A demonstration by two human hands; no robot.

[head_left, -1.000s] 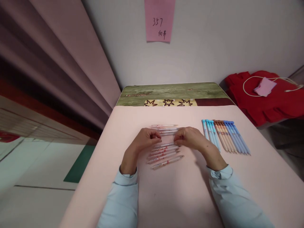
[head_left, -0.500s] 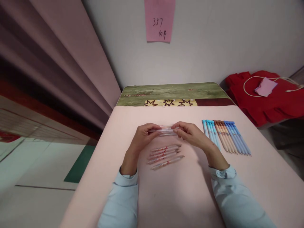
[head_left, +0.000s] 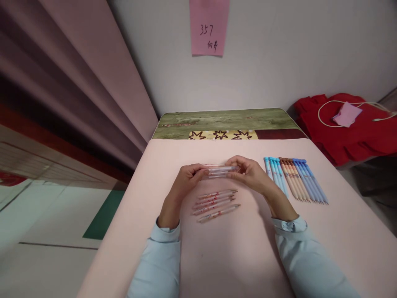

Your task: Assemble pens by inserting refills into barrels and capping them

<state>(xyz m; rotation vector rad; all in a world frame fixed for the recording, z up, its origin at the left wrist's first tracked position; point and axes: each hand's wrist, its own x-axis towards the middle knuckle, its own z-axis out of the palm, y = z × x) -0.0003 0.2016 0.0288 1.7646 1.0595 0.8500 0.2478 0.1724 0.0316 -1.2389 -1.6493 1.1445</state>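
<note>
My left hand (head_left: 185, 182) pinches the left end of a small bundle of pale, see-through pens (head_left: 218, 171), held level just above the table. Around the bundle's right end are the fingers of my right hand (head_left: 252, 176), thumb below and the other fingers above. Blur hides how many pens are in the bundle. Closer to me, several clear pens with red markings (head_left: 214, 201) lie side by side on the pink-white tabletop, tips to the right.
Right of my hands lies a row of light blue pens (head_left: 277, 174), brown-topped pens (head_left: 293, 178) and darker blue pens (head_left: 312, 180). A green board (head_left: 229, 118) is at the table's back. Beyond the right edge, a red cloth (head_left: 325, 140) bears a white cable (head_left: 319, 116).
My right hand has loosened its pinch and shifted slightly, its fingers now spread wider around the bundle's right end. More of that end shows. The pens on the table have stayed put.
</note>
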